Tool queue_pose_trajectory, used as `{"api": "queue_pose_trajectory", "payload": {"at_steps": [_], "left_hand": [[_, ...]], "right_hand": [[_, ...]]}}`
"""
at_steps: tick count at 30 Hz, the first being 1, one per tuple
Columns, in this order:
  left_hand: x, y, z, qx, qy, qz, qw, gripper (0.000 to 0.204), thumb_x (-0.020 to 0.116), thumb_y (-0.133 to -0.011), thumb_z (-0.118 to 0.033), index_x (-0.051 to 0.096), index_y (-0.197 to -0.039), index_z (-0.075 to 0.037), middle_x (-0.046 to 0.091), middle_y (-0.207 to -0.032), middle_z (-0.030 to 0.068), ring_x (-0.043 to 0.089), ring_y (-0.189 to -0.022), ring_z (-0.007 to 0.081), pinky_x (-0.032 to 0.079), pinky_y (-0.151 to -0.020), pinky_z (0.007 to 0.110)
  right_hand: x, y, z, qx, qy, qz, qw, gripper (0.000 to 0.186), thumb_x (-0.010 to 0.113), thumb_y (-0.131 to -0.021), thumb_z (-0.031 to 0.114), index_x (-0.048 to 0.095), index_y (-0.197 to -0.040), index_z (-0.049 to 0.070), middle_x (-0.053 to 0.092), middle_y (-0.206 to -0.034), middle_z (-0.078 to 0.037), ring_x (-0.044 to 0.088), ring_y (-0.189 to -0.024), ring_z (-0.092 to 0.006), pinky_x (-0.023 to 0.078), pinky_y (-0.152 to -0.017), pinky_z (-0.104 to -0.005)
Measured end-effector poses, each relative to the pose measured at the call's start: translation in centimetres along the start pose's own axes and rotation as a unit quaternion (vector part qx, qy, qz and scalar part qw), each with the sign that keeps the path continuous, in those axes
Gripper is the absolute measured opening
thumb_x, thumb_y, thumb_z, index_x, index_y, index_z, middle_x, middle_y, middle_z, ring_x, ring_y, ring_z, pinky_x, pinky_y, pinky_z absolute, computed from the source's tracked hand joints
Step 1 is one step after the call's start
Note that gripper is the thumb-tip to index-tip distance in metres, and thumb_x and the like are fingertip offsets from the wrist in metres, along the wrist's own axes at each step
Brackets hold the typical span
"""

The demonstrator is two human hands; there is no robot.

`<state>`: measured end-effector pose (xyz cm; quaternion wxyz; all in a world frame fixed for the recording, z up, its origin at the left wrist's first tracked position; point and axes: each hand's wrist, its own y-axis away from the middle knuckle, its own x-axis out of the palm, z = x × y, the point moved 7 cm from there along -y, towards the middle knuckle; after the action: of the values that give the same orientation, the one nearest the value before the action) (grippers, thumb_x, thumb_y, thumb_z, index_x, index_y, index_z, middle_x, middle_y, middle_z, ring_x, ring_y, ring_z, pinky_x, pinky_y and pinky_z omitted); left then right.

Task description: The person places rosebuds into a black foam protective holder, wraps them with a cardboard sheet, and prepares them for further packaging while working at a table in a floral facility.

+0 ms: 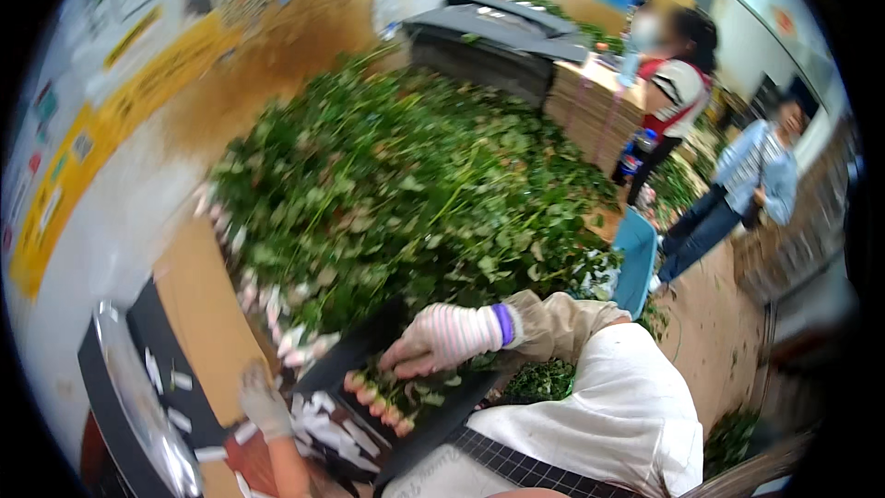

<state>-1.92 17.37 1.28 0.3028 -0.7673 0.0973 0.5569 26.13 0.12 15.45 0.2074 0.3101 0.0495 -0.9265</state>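
My right hand (452, 339), in a pink-and-white striped glove with a purple cuff, bends its fingers down onto the leafy stems of several pink roses (378, 403). Their heads line up in a row on a black sheet or tray (442, 421) close to my body. Exactly how the fingertips grip the stems is hidden by the leaves. My left hand (265, 403), in a pale glove, reaches up with fingers stretched out at the edge of a brown cardboard sheet (205, 300). It is slightly blurred, and nothing shows in it. White paper strips (336, 429) lie between the hands.
A large heap of leafy rose stems (415, 184) covers the table ahead. Stacked cardboard (595, 111) and black sheets (489, 41) stand behind it. A blue bin (634, 263) is at the right. One person (678, 83) stands far right; another (737, 184) stands nearer the boxes.
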Motion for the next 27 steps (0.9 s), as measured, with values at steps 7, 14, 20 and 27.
{"api": "queue_pose_trajectory", "payload": {"at_steps": [7, 14, 20, 27], "left_hand": [[-5.0, 1.3, 11.6, -0.047, -0.055, 0.077, 0.994, 0.052, 0.063, -0.069, -0.018, 0.050, -0.116, -0.001, 0.053, -0.116, 0.0190, 0.050, -0.109, 0.0329, 0.038, -0.096, 0.041], [-4.7, 5.2, 17.6, -0.064, -0.179, 0.125, 0.974, 0.051, 0.069, -0.063, -0.023, 0.052, -0.106, -0.001, 0.053, -0.111, 0.0206, 0.051, -0.104, 0.0354, 0.042, -0.091, 0.042], [-5.8, 4.7, 21.7, -0.120, -0.062, 0.310, 0.941, 0.056, 0.071, -0.064, -0.025, 0.054, -0.112, -0.001, 0.054, -0.114, 0.0209, 0.053, -0.103, 0.0351, 0.044, -0.088, 0.039], [-20.1, -0.4, 29.3, -0.301, 0.096, -0.048, 0.948, 0.044, 0.065, -0.077, -0.026, 0.058, -0.112, -0.001, 0.057, -0.115, 0.0166, 0.053, -0.106, 0.0300, 0.041, -0.094, 0.036]], "right_hand": [[-3.6, 7.9, -2.5, 0.141, -0.031, -0.147, 0.979, 0.031, 0.055, -0.089, 0.027, 0.060, -0.113, 0.009, 0.067, -0.094, -0.012, 0.064, -0.086, -0.0221, 0.051, -0.075, -0.0305], [-3.5, 6.1, -2.6, 0.129, -0.023, -0.155, 0.979, 0.031, 0.054, -0.090, 0.028, 0.060, -0.114, 0.010, 0.066, -0.094, -0.012, 0.063, -0.084, -0.0232, 0.050, -0.074, -0.0317], [-1.8, 3.6, -1.0, 0.125, -0.105, -0.068, 0.984, 0.032, 0.057, -0.089, 0.028, 0.059, -0.114, 0.009, 0.065, -0.091, -0.012, 0.064, -0.080, -0.0221, 0.050, -0.070, -0.0321], [-5.0, -1.9, 4.1, -0.086, -0.106, -0.041, 0.990, 0.029, 0.058, -0.088, 0.025, 0.060, -0.109, 0.005, 0.064, -0.087, -0.007, 0.061, -0.077, -0.0156, 0.050, -0.066, -0.0281]]}}
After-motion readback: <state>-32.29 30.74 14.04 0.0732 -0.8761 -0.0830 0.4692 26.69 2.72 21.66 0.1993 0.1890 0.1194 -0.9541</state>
